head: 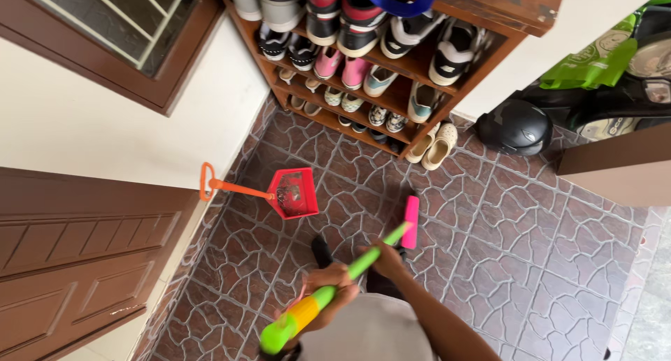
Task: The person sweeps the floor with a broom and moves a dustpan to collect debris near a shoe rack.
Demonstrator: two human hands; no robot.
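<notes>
I hold a broom with a green and yellow handle (328, 294) and a pink head (410, 222) that rests on the patterned floor tiles. My left hand (327, 291) grips the handle near its upper end. Further down the handle is my right hand (386, 256), shut on it close to the pink head. A red dustpan (296, 192) with a long orange handle (227, 186) stands upright by the wall, to the left of the broom head and apart from it.
A wooden shoe rack (419, 60) full of shoes stands at the back. A pair of beige clogs (435, 146) lies on the floor beside it. A black helmet (515, 127) and a scooter (615, 74) are at right. A brown door (77, 249) is at left.
</notes>
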